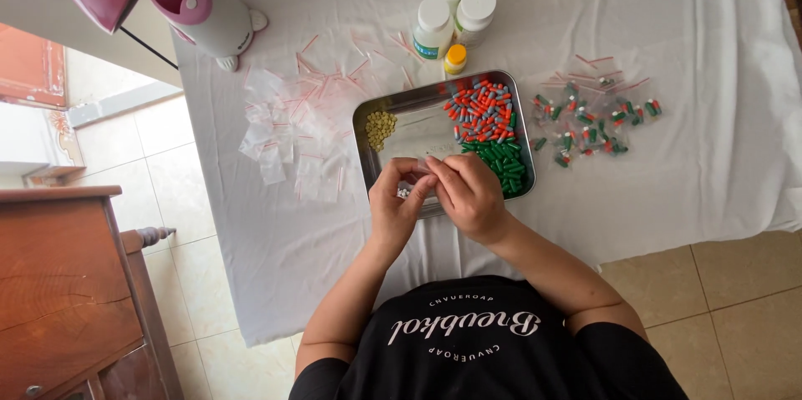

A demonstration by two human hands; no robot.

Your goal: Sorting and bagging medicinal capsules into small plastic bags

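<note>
From the head camera, both hands meet over the near edge of a shallow rectangular steel tray (362,139) that sits on a table covered with a white cloth (710,74). The left hand (394,204) and the right hand (469,195) are curled narrow, fingertips pinched together on a small clear plastic zip bag (424,164) held between them just above the tray's near rim; what is in the bag is too small to tell.

In the tray, a heap of round pale-yellow tablets (381,127) lies at the far left corner, a heap of orange-and-grey capsules (483,111) fills the far right corner, and a heap of dark green capsules (501,162) lies against the right wall, touching the orange ones. A few small white pills (404,193) show at the near edge, between the left fingers.

Just beyond the tray's far edge stand three white plastic bottles (455,3) with white caps and a small bottle with a yellow cap (455,58). Left of the tray, empty clear bags with red seal strips (292,129) lie scattered. Right of the tray, filled little bags of mixed capsules (589,120) lie in a loose cluster. At the far left corner of the table stands a pink-and-white appliance (205,12).
</note>
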